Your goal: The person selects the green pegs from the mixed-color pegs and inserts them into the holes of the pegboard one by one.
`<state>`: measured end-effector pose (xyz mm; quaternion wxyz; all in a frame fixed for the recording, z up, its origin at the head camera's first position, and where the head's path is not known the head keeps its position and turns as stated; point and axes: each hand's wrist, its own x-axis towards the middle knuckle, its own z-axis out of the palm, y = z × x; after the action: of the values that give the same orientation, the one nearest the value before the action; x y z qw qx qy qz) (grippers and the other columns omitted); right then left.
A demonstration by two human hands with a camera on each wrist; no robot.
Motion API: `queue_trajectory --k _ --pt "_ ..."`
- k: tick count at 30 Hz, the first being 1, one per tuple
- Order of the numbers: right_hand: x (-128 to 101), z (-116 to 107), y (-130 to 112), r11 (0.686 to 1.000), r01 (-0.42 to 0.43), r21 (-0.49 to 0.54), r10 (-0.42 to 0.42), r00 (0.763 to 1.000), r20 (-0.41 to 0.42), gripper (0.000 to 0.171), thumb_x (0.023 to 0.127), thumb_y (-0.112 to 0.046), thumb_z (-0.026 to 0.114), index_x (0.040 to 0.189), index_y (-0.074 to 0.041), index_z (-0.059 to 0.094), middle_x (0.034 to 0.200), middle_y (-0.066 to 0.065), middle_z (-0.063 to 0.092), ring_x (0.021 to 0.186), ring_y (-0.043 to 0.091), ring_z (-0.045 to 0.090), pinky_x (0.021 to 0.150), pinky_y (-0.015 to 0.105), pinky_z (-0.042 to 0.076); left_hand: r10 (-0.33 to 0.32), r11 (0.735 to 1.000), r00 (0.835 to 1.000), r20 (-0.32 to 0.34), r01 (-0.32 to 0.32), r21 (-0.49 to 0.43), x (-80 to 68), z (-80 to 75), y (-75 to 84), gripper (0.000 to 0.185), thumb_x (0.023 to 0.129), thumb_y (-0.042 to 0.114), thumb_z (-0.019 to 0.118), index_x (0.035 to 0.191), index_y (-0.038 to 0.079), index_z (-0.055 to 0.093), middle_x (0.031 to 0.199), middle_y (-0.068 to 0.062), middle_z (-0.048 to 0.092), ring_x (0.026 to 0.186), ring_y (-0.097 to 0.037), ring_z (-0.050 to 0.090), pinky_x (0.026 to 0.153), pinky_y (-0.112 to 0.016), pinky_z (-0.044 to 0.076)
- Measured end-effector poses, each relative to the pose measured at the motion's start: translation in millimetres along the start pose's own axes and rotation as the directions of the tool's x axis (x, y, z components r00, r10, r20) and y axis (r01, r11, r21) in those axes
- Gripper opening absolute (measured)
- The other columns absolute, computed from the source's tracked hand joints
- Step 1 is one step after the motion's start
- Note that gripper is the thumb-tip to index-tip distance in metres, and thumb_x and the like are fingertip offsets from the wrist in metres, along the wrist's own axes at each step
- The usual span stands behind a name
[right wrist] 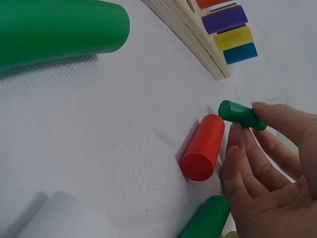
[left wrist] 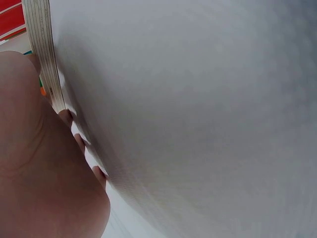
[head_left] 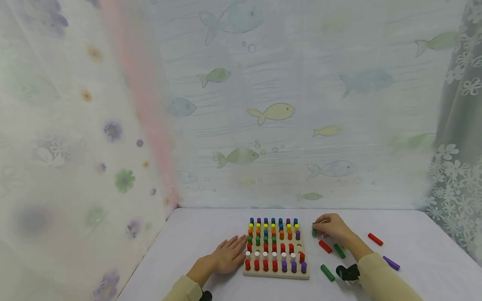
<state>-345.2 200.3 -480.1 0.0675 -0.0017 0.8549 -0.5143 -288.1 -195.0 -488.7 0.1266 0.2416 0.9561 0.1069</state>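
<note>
Two hands work over a white table [head_left: 196, 234] closed in by sheer printed curtains, and the biggest thing on it is a wooden peg board [head_left: 276, 274] near the front edge, a little right of centre, its holes filled with upright pegs in blue, purple, yellow, orange, green, red and white, with at least one hole near its right edge showing bare. The left hand [head_left: 227, 256] lies flat on the table with straight, spread fingers, its fingertips just at the board's left edge, holding nothing; the left wrist view shows the palm close against the board's layered side. The right hand [head_left: 333, 228] is off the board's far right corner, thumb and fingertips pinched on a short green peg [right wrist: 241, 114] by one end, the rest of the fingers loosely bent and otherwise unoccupied. That peg sits raised just above the tabletop, apart from the board. Loose pegs lie about the hand: a red peg [right wrist: 203, 147] just beside the fingers, another green peg [head_left: 339, 251] close by the wrist, a further green one [head_left: 327, 272] nearer the front edge, and a red peg [head_left: 375, 239] and a purple peg [head_left: 391, 263] well apart toward the right edge. The held peg looks like a painted wooden dowel: light, stiff, smooth and likely to roll or slip, so a pinch across its round sides near one end, leaving the other end free, should suit it best.
</note>
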Motion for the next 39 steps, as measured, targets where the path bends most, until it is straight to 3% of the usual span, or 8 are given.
queue_trajectory --k 5,15,28,39 --pt "-2.3 -1.4 1.5 0.999 -0.005 0.043 0.004 1.000 0.004 0.032 0.098 -0.019 0.070 0.116 0.006 0.063 0.098 0.010 0.071 0.086 0.021 0.064 0.075 0.033 0.057 0.028 0.999 0.999 -0.020 -0.028 -0.015 2.8 7.2 -8.1 0.066 0.109 0.053 0.028 0.164 0.016 0.023 0.170 0.000 0.023 0.156 -0.030 0.020 0.123 -0.061 0.016" --pt "-9.0 -4.1 -4.6 0.997 0.032 0.077 -0.036 0.998 0.044 0.036 0.098 -0.022 0.071 0.119 0.006 0.062 0.106 0.011 0.073 0.095 0.023 0.069 0.084 0.040 0.061 0.014 1.000 1.000 -0.027 -0.014 -0.026 10.5 16.7 -17.0 0.067 0.108 0.055 0.029 0.164 0.019 0.024 0.170 0.002 0.023 0.157 -0.028 0.019 0.124 -0.060 0.015" --pt "-23.1 -2.8 -16.5 0.991 0.086 0.100 -0.094 0.993 0.073 0.035 0.097 -0.025 0.073 0.117 0.003 0.064 0.106 0.010 0.074 0.095 0.027 0.068 0.082 0.035 0.059 0.014 0.999 1.000 -0.025 -0.015 -0.030 9.4 14.1 -14.9 0.067 0.108 0.055 0.029 0.164 0.018 0.024 0.170 0.001 0.023 0.157 -0.028 0.019 0.124 -0.059 0.015" --pt "-36.4 0.7 -23.5 0.981 0.171 0.088 -0.179 0.979 0.099 0.031 0.097 -0.021 0.072 0.114 0.003 0.064 0.103 0.009 0.073 0.094 0.028 0.068 0.082 0.040 0.059 0.002 0.999 1.000 -0.019 -0.003 -0.036 10.7 14.8 -15.4 0.067 0.108 0.054 0.031 0.164 0.018 0.025 0.170 0.002 0.023 0.157 -0.028 0.019 0.124 -0.059 0.014"
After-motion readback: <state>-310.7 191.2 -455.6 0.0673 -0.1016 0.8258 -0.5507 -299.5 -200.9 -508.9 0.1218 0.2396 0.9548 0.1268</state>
